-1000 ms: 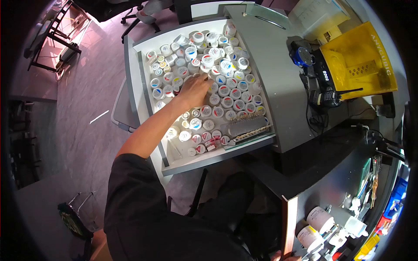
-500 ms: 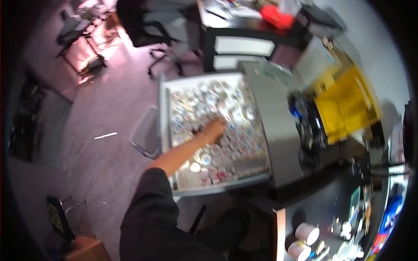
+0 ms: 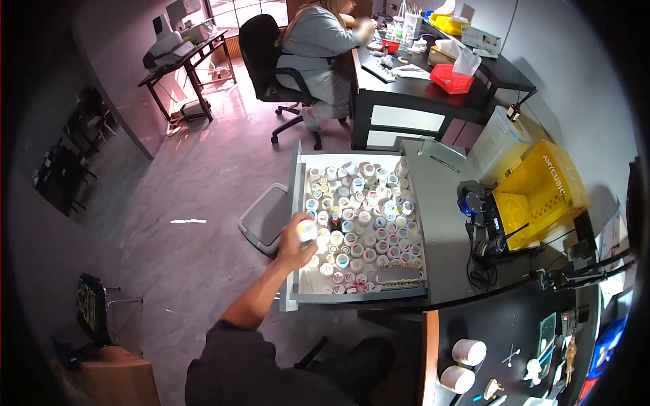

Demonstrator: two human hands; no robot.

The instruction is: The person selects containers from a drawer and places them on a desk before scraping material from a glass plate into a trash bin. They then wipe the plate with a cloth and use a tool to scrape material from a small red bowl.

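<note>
While the drawer (image 3: 359,298) stands open, crowded with white-lidded jars (image 3: 370,255), the left hand (image 3: 292,250) holds one white jar (image 3: 307,231) up.
The fingers are clamped on that jar, which shows a patch of yellow and is near the drawer's left wall in the head view; a small dark bottle (image 3: 336,221) stands among the others, and a walkie-talkie (image 3: 498,241) rests near a yellow box (image 3: 542,196).

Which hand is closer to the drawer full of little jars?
Left. The left hand holds a white jar by the left side of the drawer; the right hand is out of view, so its exact place can't be told.
</note>
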